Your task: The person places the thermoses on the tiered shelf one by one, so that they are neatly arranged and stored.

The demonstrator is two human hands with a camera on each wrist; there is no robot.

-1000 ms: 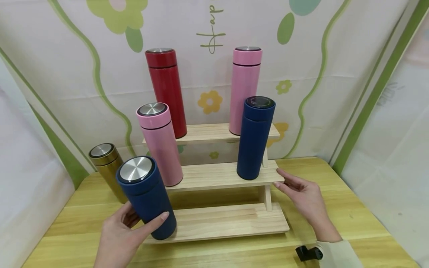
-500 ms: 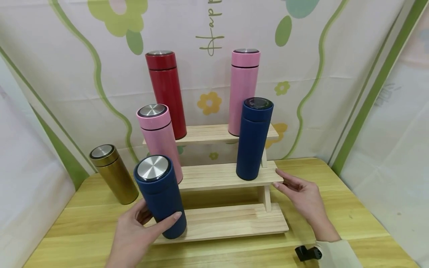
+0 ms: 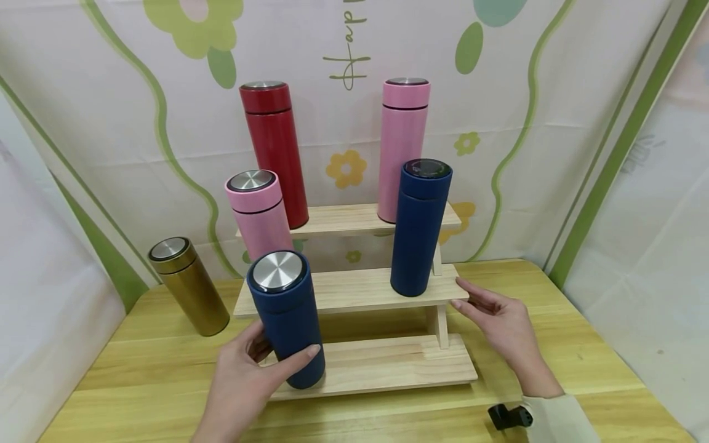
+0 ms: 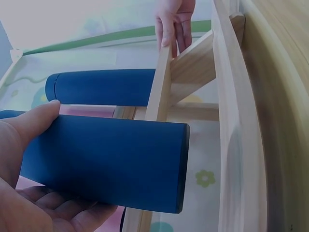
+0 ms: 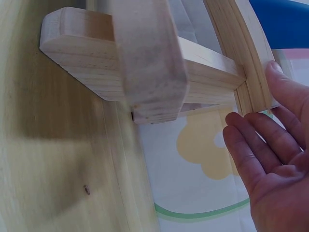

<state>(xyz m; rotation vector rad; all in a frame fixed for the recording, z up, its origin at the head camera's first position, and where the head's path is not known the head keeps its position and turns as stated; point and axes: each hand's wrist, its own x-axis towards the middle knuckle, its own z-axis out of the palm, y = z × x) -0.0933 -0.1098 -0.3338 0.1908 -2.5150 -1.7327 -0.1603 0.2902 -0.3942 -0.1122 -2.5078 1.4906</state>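
Note:
My left hand (image 3: 244,375) grips a navy blue thermos bottle (image 3: 290,332) around its lower half, thumb in front. In the left wrist view, the bottle's base (image 4: 183,169) hangs apart from the lowest shelf (image 4: 241,145). My right hand (image 3: 501,326) pinches the right end of the middle shelf (image 3: 354,289) of a wooden three-tier stand, thumb at the front edge. Right of centre on that shelf stands another navy bottle (image 3: 421,234) with a black lid top. Partly hidden behind the held bottle is a pink bottle (image 3: 257,215).
On the top shelf (image 3: 343,218) stand a red bottle (image 3: 277,154) and a pink bottle (image 3: 403,147). A gold bottle (image 3: 191,289) stands on the wooden table (image 3: 127,381), left of the stand. Printed cloth (image 3: 343,123) hangs behind and along both sides.
My left hand has moved the navy bottle to the right along the front of the stand, covering more of the pink bottle. The right hand stays at the shelf end.

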